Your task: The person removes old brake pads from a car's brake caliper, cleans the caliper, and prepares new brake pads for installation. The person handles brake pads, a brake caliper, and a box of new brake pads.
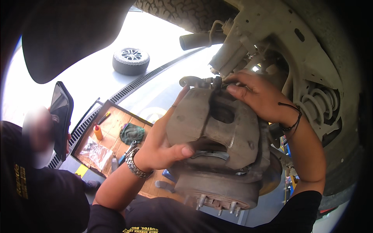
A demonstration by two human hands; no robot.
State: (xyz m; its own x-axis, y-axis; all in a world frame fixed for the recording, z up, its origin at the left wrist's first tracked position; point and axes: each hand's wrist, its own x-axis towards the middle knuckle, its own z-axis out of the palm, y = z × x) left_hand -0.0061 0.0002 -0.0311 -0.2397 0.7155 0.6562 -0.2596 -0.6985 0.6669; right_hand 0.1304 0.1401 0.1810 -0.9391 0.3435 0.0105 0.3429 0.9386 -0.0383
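Observation:
A grey, dusty brake caliper (188,116) sits over the brake disc (217,188), in front of me. My left hand (165,145), with a metal watch on the wrist, is closed on the caliper's left side; its thumb lies across the front and its other fingers go behind. My right hand (260,95), a dark cord round its wrist, bends over the caliper's top right, thumb on the upper edge, fingertips partly hidden behind. A shiny curved metal edge (211,155) shows in the caliper's lower opening. Several wheel studs (201,202) stick out below.
At lower left, a cardboard-lined tray (116,116) holds a yellow-orange bottle (98,132), a green cloth (131,134), a plastic bag and tools. A person (39,186) with a phone (62,116) stands left. A coil spring (320,106) is right; a wheel (131,62) lies beyond.

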